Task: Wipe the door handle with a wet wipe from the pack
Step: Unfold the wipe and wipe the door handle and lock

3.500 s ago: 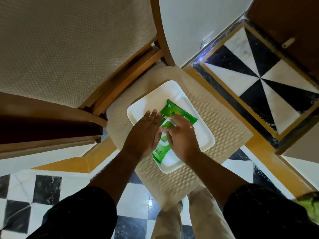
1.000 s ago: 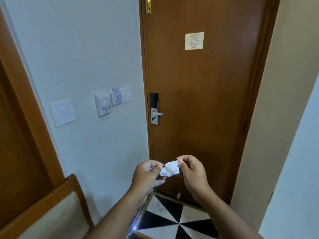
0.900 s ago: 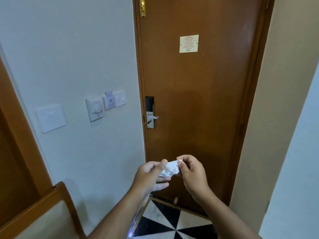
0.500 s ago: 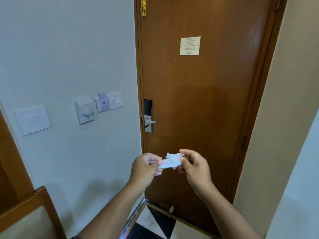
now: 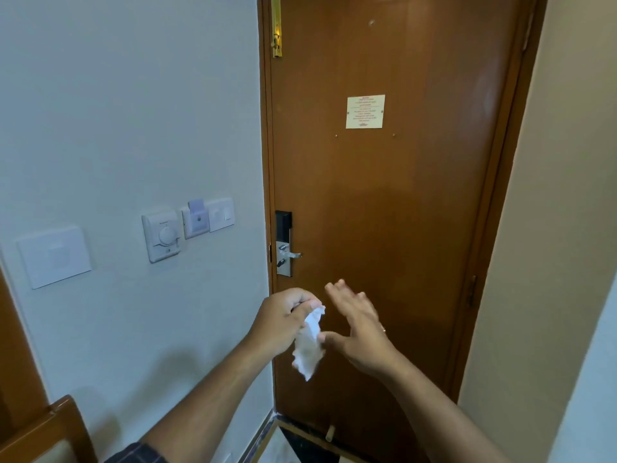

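Note:
A white wet wipe hangs crumpled from my left hand, which pinches its top edge. My right hand is beside it with fingers spread, its thumb touching the wipe's right side. Both hands are held in front of a brown wooden door. The silver lever door handle on its lock plate sits above and slightly left of my hands, apart from them. The wipe pack is out of view.
Wall switches and a dial control are on the white wall left of the door. A wooden chair back shows at the lower left. A brass bolt is at the door's top. A beige wall stands on the right.
I have come closer to the door. My right hand let go of the wipe and spread its fingers; the wipe now hangs unfolded from my left hand alone.

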